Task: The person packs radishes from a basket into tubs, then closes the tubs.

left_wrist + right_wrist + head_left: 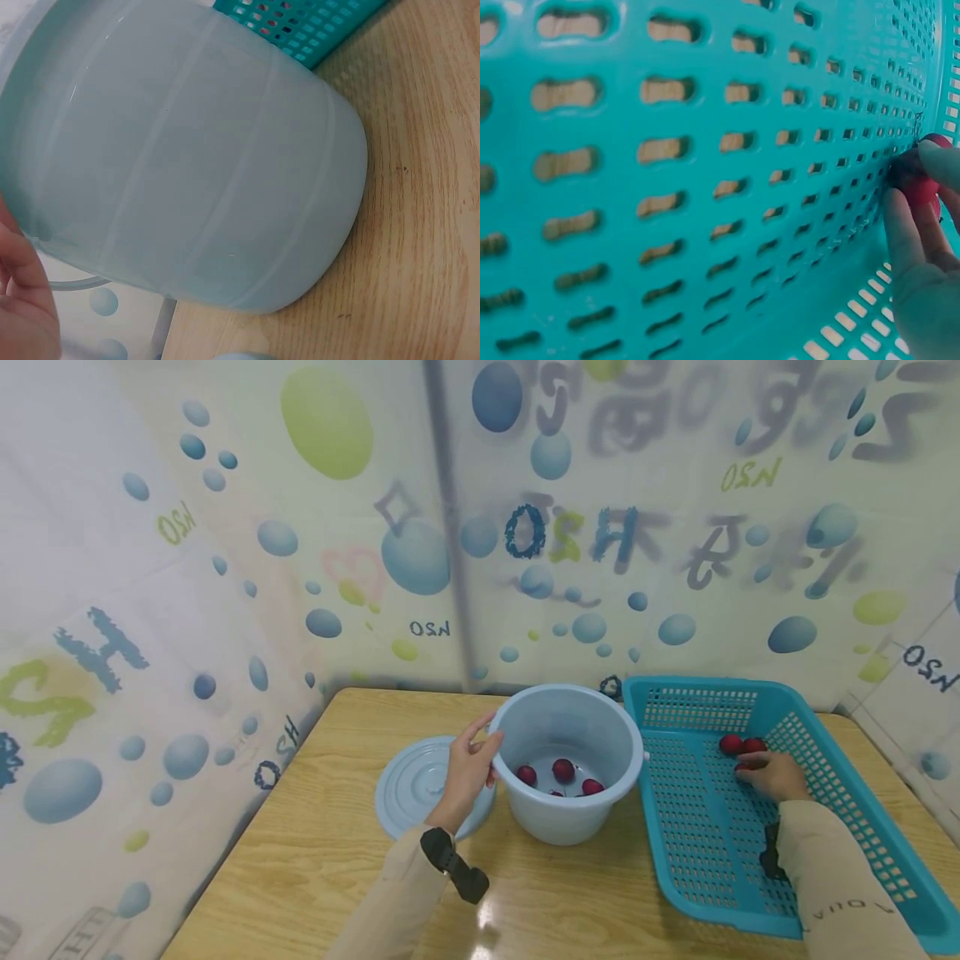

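Beige sleeves, black wrist straps

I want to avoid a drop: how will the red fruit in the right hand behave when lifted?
The red fruit is round, so it would probably roll if let go. It looks smooth and may slip from the right hand. Small beside that hand, it is likely light.

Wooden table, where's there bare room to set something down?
The table is bare left of the lid and left sleeve, toward the patterned sheet, and in front of the bucket, between that sleeve and the teal basket. It's crowded between bucket and basket, and between bucket and lid, where the left hand grips the bucket.
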{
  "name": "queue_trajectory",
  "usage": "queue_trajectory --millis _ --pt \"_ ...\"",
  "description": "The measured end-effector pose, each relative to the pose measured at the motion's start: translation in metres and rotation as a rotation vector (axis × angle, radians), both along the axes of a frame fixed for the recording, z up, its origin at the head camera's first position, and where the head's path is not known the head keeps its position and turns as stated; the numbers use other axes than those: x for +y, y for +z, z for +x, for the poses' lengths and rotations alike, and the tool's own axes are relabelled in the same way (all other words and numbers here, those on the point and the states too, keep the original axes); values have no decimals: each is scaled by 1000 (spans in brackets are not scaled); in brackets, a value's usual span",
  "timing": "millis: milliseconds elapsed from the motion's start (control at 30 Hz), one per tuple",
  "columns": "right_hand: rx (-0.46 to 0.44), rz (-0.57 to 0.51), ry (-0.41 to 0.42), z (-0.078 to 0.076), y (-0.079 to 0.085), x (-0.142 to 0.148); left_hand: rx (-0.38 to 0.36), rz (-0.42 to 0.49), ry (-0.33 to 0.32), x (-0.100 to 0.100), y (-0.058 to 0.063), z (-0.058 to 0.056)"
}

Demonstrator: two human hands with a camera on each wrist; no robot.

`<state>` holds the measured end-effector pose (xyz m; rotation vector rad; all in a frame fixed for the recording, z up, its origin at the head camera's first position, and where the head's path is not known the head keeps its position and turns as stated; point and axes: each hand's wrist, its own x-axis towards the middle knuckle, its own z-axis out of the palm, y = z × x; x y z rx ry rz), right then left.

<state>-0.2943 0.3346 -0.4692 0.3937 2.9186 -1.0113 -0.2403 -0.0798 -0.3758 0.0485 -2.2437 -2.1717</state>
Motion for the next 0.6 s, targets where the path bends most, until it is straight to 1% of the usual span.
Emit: queue_trajectory --millis 133,267,500,600 --pt "-12 -1 28 1 1 2 -5 -1 -1 0 -1 0" --pt "-22 -24 35 2 1 3 1 0 -6 -1 -1 0" --pt "-28 -131 5 1 2 4 13 14 -11 -1 -2 -1" --pt "-35 -166 -1 -1 6 4 18 8 -13 -2 -2 -1"
